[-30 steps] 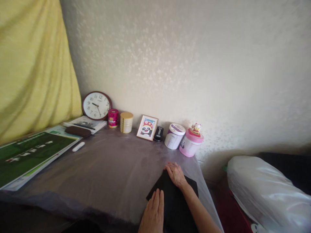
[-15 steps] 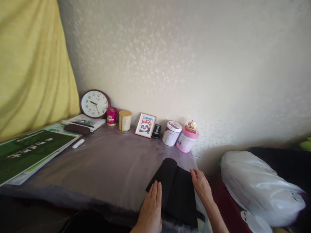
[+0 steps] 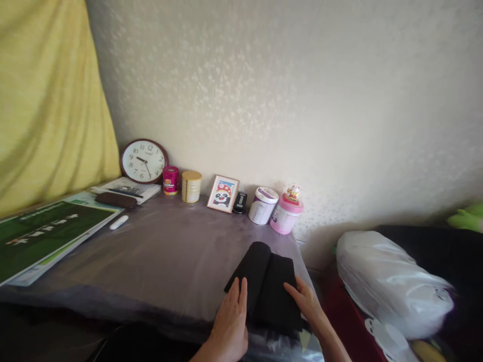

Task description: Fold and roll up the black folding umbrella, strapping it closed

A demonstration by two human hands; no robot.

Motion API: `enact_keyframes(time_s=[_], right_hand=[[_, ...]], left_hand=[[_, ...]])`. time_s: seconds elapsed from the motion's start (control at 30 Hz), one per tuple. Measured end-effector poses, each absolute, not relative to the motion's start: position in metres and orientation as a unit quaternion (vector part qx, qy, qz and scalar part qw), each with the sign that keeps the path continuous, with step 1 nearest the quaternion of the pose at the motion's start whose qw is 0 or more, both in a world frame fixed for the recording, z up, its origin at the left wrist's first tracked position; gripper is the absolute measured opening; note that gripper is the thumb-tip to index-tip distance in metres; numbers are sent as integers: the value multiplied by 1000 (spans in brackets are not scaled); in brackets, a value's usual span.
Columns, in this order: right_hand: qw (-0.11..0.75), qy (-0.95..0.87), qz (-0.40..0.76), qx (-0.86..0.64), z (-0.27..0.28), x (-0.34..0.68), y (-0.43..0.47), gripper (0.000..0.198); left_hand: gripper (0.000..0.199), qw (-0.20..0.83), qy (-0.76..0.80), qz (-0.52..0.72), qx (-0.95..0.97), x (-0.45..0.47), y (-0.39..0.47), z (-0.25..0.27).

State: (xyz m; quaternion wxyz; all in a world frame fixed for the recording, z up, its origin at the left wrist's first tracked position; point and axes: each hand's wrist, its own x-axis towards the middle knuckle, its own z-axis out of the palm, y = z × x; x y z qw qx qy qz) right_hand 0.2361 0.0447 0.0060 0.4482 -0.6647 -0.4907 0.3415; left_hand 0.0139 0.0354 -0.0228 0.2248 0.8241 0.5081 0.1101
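Observation:
A black folded piece of cloth (image 3: pixel 277 291) lies near the front right corner of the table, its left side rounded over in a fold and its right side flat. My left hand (image 3: pixel 230 317) rests along the cloth's left edge, fingers stretched out and pointing away from me. On the other side, my right hand (image 3: pixel 306 301) has the right edge between its thumb, which lies on top, and its fingers, which are partly hidden at the edge.
Along the wall stand a clock (image 3: pixel 144 161), a pink can (image 3: pixel 170 181), a yellow-lidded can (image 3: pixel 191 187), a framed panda picture (image 3: pixel 223 194) and two lidded tubs (image 3: pixel 263 206). A green board (image 3: pixel 41 236) lies left. A stuffed white plastic bag (image 3: pixel 388 281) sits right of the table.
My right hand has moved down along the cloth's right edge, and its thumb now lies on top. The cloth's near right part is drawn up a little. My left hand has hardly moved.

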Motion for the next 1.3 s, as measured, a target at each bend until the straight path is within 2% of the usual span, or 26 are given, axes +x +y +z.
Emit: enact_keyframes(time_s=[0.07,0.2,0.37,0.5,0.67,0.9,1.13,1.3], right_hand=[[463,-485,407,-620,20,224,48,41],[487,-475,459,-571,40,197,64,36],[513,-451,506,-526,28,170,91,35],[508,-466,465,-555,8,161,107,36],[457,-515,399,-606,-1,158,116,39],[384,-521,408,-644,4,156,117,43],[339,-624,370,-599,10,149,112,38],[314,-671,327,-587,4,148,114,32]], left_hand=[[91,228,512,108,821,14,35,-24],[92,235,519,111,814,16,36,-25],[92,234,531,95,809,18,37,-25],[91,224,529,101,812,18,38,-27],[89,203,527,124,816,17,39,-31],[71,177,521,156,820,8,40,-39],[58,91,538,218,809,-1,41,-26],[54,62,460,275,842,3,44,-22]])
